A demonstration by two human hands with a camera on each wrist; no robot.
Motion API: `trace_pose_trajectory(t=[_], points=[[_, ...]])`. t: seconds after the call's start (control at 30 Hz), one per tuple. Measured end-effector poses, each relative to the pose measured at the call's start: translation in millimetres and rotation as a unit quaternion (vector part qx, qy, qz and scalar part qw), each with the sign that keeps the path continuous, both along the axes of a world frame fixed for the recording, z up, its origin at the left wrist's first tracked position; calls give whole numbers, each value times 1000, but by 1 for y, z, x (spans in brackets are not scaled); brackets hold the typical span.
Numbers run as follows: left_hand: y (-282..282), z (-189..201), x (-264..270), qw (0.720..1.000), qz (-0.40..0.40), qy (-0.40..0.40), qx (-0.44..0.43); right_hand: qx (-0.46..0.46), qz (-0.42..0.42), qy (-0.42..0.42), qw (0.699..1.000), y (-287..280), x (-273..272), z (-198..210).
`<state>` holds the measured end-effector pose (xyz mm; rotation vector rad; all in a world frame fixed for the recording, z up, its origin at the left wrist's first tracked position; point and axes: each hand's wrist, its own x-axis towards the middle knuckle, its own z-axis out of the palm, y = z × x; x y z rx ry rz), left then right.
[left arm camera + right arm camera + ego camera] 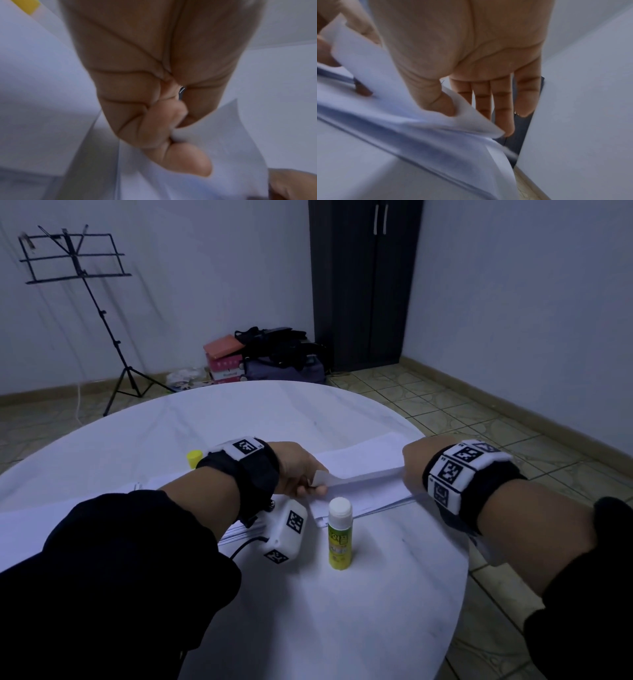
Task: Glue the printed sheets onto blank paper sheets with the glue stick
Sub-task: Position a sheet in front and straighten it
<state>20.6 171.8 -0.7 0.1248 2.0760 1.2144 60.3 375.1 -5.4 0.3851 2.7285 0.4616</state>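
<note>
While the round white table (342,611) stands on a tiled floor (479,412) near a dark cupboard (363,285), both hands lift one sheet (366,474) off the paper stack (370,501) by the right edge; left hand (298,467) pinches it, right hand (416,462) nips its corner under the thumb; glue stick (339,534) upright just beside the stack; any print is too blurred to make out.

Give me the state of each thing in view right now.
Glue stick: upright, uncapped, on the table.
Yellow cap: off, behind the left wrist.
Top sheet: lifted off the paper stack.
Left hand: pinches a sheet corner.
Right hand: pinches the other end.
</note>
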Motion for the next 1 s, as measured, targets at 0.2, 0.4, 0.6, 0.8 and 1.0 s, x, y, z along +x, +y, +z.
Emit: trace_pose_trajectory(t=[0.2, 0.4, 0.6, 0.8, 1.0], points=[[0, -4, -1, 999, 25, -12, 22, -44, -74, 181, 980, 5, -1, -5], [1, -7, -4, 998, 40, -26, 29, -222, -159, 282, 920, 9, 28, 18], [3, -5, 1, 998, 55, -9, 27, -241, -63, 46, 967, 2, 27, 7], [-13, 11, 8, 987, 126, 56, 88, -152, 11, -34, 988, -15, 38, -4], [-67, 20, 31, 973, 178, 114, 97, -138, -29, 41, 989, -27, 53, 5]])
